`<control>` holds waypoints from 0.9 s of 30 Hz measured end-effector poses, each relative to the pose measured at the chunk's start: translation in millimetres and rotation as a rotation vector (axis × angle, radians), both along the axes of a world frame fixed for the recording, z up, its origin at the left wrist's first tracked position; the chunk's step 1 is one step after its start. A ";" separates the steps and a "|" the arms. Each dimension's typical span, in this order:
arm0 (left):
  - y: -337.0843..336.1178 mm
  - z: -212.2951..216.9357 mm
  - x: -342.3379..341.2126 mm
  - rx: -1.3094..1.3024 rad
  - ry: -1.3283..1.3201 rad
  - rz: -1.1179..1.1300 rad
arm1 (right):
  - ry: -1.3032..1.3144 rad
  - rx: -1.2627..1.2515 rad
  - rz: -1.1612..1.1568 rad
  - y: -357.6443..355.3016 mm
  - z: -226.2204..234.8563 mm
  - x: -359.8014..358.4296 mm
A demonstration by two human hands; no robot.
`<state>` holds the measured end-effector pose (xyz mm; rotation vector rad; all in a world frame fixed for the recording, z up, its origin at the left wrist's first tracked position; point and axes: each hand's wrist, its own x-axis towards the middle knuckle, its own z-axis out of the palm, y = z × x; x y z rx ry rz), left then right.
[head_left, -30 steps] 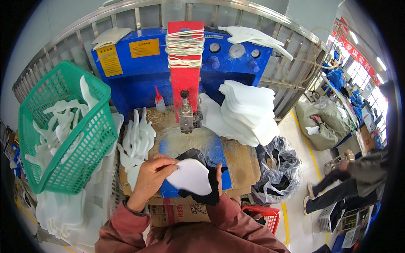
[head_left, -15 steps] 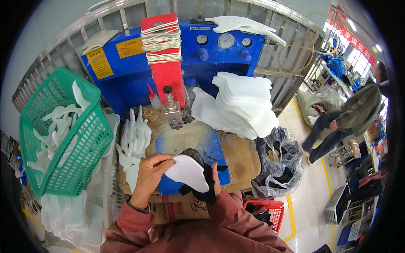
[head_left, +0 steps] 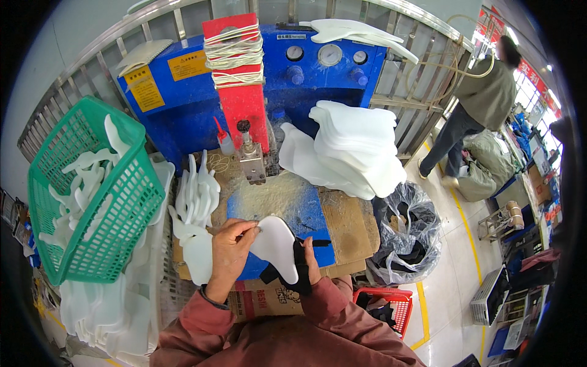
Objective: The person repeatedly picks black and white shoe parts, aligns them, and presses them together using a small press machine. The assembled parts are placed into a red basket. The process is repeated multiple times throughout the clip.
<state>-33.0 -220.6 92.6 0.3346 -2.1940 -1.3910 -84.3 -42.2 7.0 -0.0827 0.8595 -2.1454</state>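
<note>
In front of my chest, a curved white plastic plate (head_left: 274, 244) lies against a black fabric piece (head_left: 299, 278), whose straps stick out to both sides. My left hand (head_left: 230, 255) has its thumb and finger pinched at the plate's upper left edge. The black fabric is gripped from the right by my right hand (head_left: 311, 262), with part of that hand hidden behind it. Just beyond, a dusty blue board (head_left: 312, 211) lies on cardboard under the metal head (head_left: 252, 164) of a red and blue machine.
A tall stack of white plates (head_left: 354, 147) stands at the right, narrower white pieces (head_left: 197, 196) at the left. A green basket (head_left: 116, 244) holds more. Right of the bench are a plastic-lined bin (head_left: 409, 238) and a red basket (head_left: 400, 306). A person (head_left: 483, 92) stands in the aisle.
The white plate has turned more upright and lies closer over the black fabric. My left hand has shifted slightly right. The person in the aisle has moved farther away.
</note>
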 end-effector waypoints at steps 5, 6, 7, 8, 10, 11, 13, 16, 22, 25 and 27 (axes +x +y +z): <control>3.7 -3.1 -1.2 -0.113 0.027 0.056 | 0.039 -0.062 0.068 1.7 -6.0 -2.3; 4.1 -3.3 -1.4 -0.131 0.028 0.067 | 0.042 -0.045 0.061 1.8 -6.8 -1.9; 4.3 -3.4 -1.6 -0.156 0.029 0.064 | 0.045 -0.028 0.054 1.8 -7.5 -1.2; 4.2 -3.2 -1.7 -0.176 0.025 0.065 | 0.047 -0.011 0.046 1.7 -8.0 -0.3; 3.7 -2.3 -2.1 -0.214 0.006 0.060 | 0.071 0.058 0.040 1.4 -8.5 1.9; 3.1 -1.7 -2.2 -0.231 -0.010 0.054 | 0.083 0.093 0.037 1.5 -8.5 2.9; 1.9 -0.9 -2.5 -0.254 -0.023 0.046 | 0.129 0.107 0.052 2.0 -8.5 4.3; 0.8 -2.5 -3.2 -0.262 -0.020 0.040 | 0.196 0.113 0.068 3.7 -8.5 4.4; 1.1 -8.8 -6.9 -0.247 -0.063 0.045 | 0.255 0.152 0.062 5.9 -10.1 3.3; 5.5 -4.5 -3.8 -0.312 -0.009 0.071 | 0.228 0.153 0.022 3.6 -11.0 4.8; 14.2 0.7 2.1 -0.375 0.099 0.138 | 0.221 0.154 -0.024 1.3 -11.2 6.2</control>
